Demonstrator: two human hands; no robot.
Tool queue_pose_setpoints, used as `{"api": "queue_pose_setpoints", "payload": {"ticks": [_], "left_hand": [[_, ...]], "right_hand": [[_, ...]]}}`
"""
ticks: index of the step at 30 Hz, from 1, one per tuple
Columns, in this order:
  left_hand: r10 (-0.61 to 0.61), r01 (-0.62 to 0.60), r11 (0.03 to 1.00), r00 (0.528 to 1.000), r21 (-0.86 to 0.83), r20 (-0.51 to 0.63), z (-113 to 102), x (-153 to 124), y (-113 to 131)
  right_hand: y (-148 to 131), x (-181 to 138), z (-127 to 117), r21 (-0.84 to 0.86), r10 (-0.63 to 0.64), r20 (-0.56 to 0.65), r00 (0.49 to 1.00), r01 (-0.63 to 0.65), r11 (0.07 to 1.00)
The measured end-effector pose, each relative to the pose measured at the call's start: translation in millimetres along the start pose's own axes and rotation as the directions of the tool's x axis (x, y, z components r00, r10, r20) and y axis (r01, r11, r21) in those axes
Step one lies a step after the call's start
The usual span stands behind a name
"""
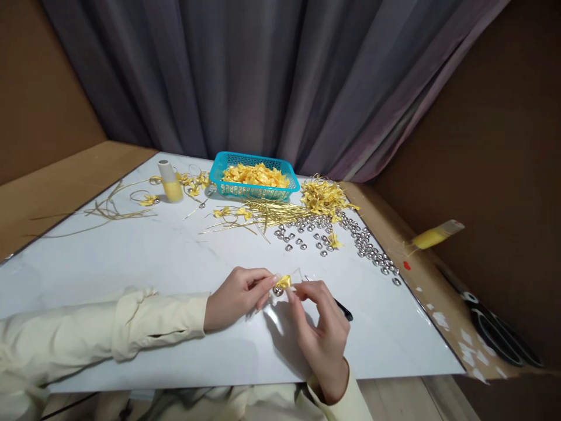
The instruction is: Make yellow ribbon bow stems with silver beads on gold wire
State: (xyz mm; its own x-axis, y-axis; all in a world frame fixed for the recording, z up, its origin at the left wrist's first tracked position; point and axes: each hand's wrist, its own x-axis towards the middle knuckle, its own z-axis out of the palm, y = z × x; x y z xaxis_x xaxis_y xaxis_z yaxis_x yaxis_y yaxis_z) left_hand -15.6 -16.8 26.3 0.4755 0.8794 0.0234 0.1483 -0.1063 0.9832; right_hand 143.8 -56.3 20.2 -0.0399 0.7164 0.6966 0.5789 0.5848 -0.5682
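At the lower centre of the frame, a person in cream sleeves pinches a small yellow bow point(284, 282) with a silver bell point(277, 290) just under it, the fingertips of the left hand point(236, 295) and right hand point(322, 333) closed on it from either side just above the white table point(175, 263). A black pen point(345, 310) lies on the table, partly under the right hand. Higher up the frame sit a blue basket point(218, 171) of yellow bows, a yellow spool point(170, 181) to its left, gold wires point(272, 211) and loose bells point(324, 234) toward the right edge.
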Motion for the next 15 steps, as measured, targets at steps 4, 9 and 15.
{"api": "queue_pose_setpoints", "payload": {"ticks": [4, 9, 15], "left_hand": [[0.001, -0.001, 1.000, 1.000, -0.001, 0.014, 0.7, 0.5, 1.5], [-0.010, 0.010, 1.000, 0.999, -0.013, 0.040, 1.0, 1.5, 0.0], [0.007, -0.005, 1.000, 0.996, -0.028, 0.089, 0.7, 0.5, -2.6]], "right_hand": [[9.3, -0.6, -2.1, -0.089, 0.173, -0.110, 0.979, -0.183, 0.979], [27.5, -3.5, 0.4, -0.222, 0.306, 0.023, 0.952, -0.293, 0.930], [21.7, -1.1, -0.5, -0.082, 0.224, 0.129, 0.966, -0.215, 0.973]]}}
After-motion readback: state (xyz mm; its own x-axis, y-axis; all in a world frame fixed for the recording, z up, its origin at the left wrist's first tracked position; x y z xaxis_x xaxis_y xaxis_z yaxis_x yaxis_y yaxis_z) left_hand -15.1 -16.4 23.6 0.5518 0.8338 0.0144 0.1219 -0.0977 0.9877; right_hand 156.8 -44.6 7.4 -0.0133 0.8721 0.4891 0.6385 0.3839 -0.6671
